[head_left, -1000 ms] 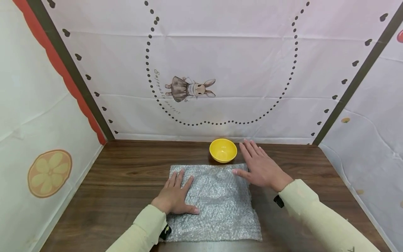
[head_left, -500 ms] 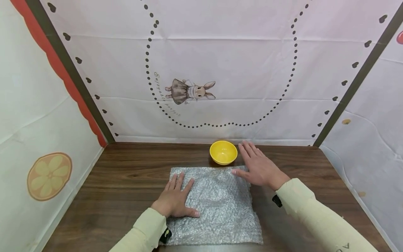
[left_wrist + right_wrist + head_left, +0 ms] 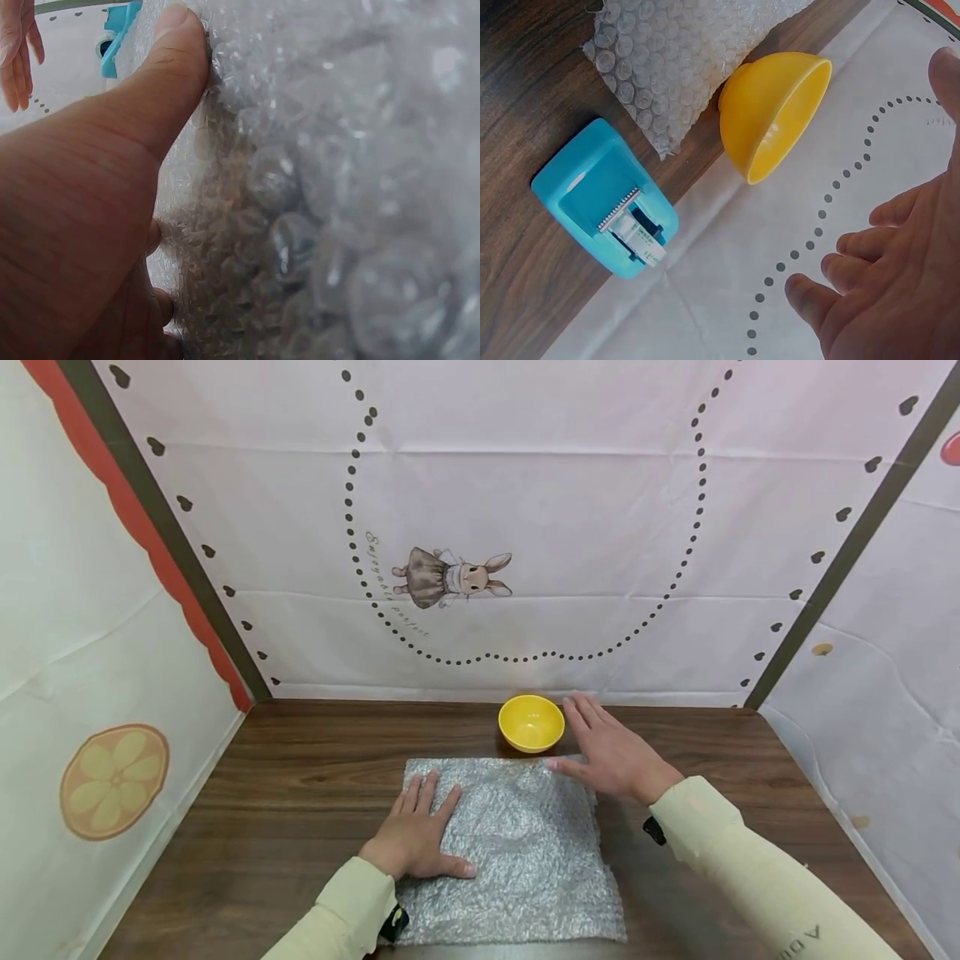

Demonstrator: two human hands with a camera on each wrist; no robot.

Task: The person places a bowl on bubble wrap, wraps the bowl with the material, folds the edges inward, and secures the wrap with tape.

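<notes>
A sheet of bubble wrap (image 3: 525,852) lies flat on the dark wooden table. My left hand (image 3: 412,837) rests on its left part, fingers spread and thumb pointing right. Over the sheet's far right corner I hold my right hand (image 3: 613,753) with straight fingers and nothing gripped. In the right wrist view that hand appears raised above the table. A teal tape dispenser (image 3: 592,202) with a small roll of tape (image 3: 639,238) stands near the wrap's corner; in the head view my right hand hides it. A yellow bowl (image 3: 532,723) sits upright just beyond the wrap, left of my right fingertips.
The wooden table (image 3: 315,793) meets a white printed cloth wall (image 3: 570,527) close behind the bowl. More cloth walls stand on the left (image 3: 67,635) and right (image 3: 885,693).
My right hand has shifted slightly to the left, nearer the bowl. The left hand, wrap and bowl have stayed in place.
</notes>
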